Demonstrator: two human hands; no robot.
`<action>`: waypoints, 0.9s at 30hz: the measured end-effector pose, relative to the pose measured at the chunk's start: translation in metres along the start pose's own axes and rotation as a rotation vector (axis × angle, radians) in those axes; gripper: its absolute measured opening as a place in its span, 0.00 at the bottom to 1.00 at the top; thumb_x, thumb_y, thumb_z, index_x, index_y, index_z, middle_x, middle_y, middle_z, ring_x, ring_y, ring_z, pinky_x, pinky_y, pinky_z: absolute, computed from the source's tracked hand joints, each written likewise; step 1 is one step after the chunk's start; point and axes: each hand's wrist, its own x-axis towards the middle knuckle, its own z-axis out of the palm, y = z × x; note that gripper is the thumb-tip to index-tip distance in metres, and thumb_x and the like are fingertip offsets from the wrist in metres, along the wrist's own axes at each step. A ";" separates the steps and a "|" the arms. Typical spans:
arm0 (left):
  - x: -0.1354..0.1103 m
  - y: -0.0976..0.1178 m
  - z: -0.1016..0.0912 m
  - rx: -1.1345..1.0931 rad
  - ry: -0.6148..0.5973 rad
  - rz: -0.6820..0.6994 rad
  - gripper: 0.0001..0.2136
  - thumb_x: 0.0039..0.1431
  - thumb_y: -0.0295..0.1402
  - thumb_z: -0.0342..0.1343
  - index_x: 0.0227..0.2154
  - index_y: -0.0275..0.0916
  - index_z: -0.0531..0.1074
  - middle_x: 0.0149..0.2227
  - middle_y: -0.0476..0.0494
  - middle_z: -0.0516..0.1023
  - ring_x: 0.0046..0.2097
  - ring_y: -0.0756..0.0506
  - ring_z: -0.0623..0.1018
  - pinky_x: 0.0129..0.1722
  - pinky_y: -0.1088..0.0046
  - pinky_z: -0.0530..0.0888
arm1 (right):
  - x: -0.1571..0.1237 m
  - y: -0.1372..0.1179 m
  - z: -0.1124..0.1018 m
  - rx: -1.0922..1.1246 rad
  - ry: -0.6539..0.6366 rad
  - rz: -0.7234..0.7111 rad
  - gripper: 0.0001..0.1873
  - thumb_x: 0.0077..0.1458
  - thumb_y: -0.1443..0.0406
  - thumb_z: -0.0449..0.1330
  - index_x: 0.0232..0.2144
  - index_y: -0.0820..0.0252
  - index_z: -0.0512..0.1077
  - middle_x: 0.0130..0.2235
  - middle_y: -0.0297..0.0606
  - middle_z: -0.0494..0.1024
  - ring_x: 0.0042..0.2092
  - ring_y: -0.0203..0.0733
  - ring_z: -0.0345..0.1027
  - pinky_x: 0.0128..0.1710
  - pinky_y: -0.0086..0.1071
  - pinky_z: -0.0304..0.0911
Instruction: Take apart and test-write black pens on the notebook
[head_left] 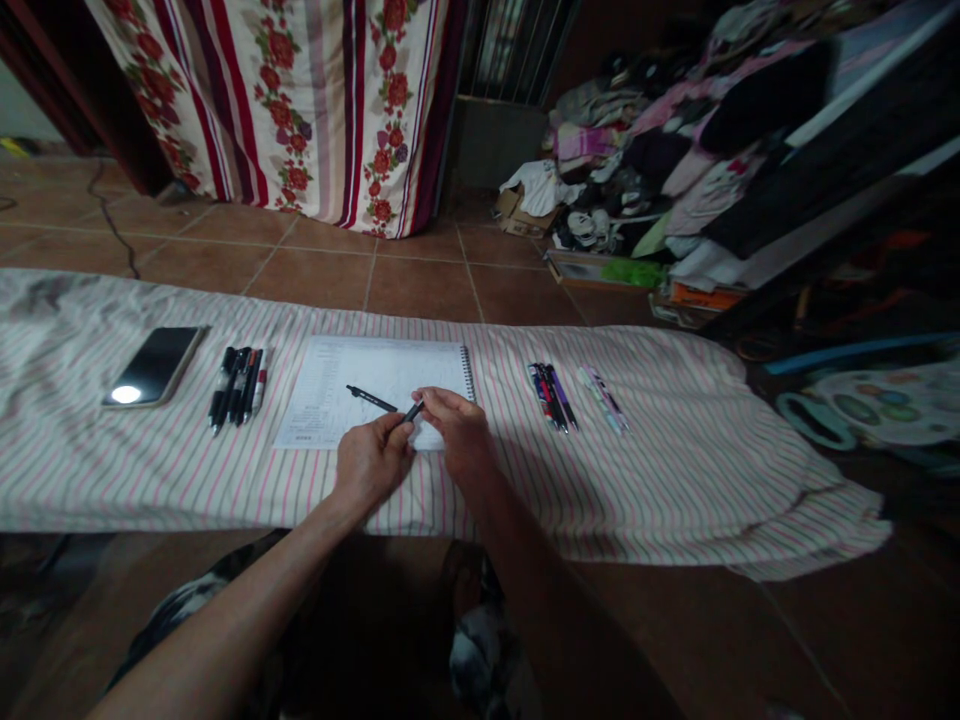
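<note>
My left hand (375, 458) is closed around the lower end of a short, dark, pen-like piece (412, 411). The fingertips of my right hand (455, 418) pinch its upper end, and the fingers hide part of it. Just left of this piece, a black pen (370, 398) lies slantwise on the spiral notebook (330, 375), close to my left thumb. Both hands are over the notebook's near right part, whose white page bears faint print. Whether the held piece belongs to the lying pen I cannot tell.
Left of the notebook lie several pens (238, 387) in a row and a phone (155, 367) with a bright reflection. On the right are several dark pens (551, 397) and some lighter ones (604, 398). A striped cloth (660, 480) covers the table. Beyond it, clothes (667, 150) are piled up.
</note>
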 end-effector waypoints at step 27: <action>-0.002 0.004 0.001 0.185 0.009 -0.100 0.15 0.56 0.41 0.48 0.42 0.42 0.74 0.28 0.44 0.80 0.34 0.43 0.77 0.31 0.72 0.64 | -0.001 -0.003 -0.001 -0.113 0.052 -0.002 0.12 0.37 0.58 0.63 0.22 0.62 0.74 0.23 0.34 0.76 0.26 0.34 0.65 0.29 0.29 0.59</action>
